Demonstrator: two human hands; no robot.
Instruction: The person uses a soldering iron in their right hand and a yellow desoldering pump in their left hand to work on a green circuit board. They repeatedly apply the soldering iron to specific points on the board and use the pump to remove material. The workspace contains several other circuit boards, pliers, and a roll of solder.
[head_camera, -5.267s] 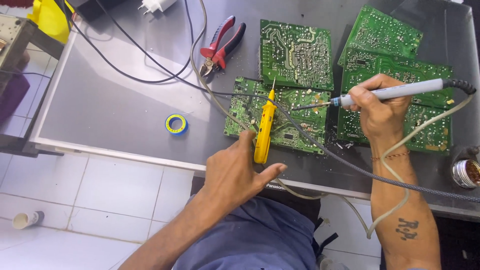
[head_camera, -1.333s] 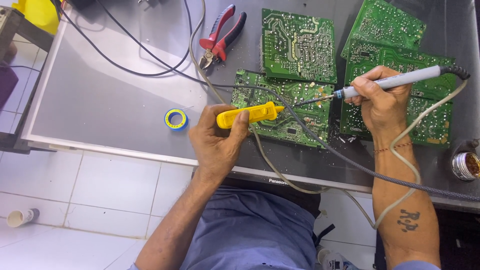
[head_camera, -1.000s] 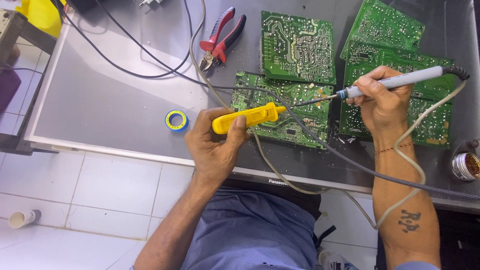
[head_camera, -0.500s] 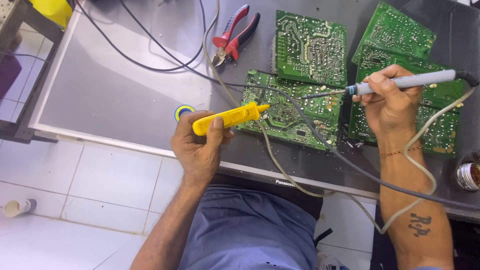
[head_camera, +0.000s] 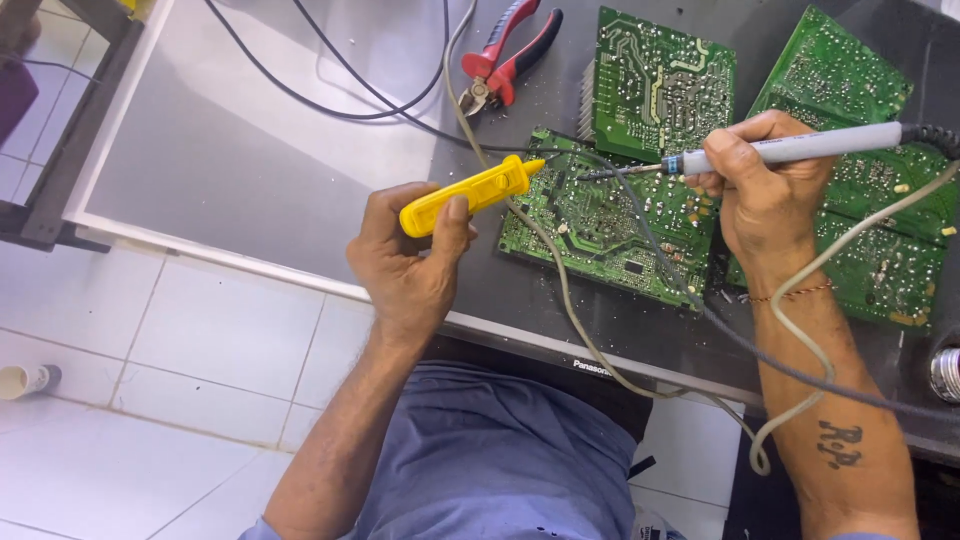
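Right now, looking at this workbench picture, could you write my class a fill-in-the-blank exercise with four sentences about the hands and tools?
1. The left hand holds a tool whose colour is ____.
2. The right hand holds a grey soldering iron, its tip over a circuit board coloured ____.
3. The pliers on the table have handles of black and ____.
4. The number of hands touching the pliers is ____.

Missing words: yellow; green; red; zero

On the grey metal bench (head_camera: 250, 170), a green circuit board (head_camera: 610, 225) lies nearest the front edge. A second green board (head_camera: 665, 80) lies behind it, a third (head_camera: 880, 200) to its right. Red-handled pliers (head_camera: 510, 60) rest behind and left, beside black cables (head_camera: 330, 95).
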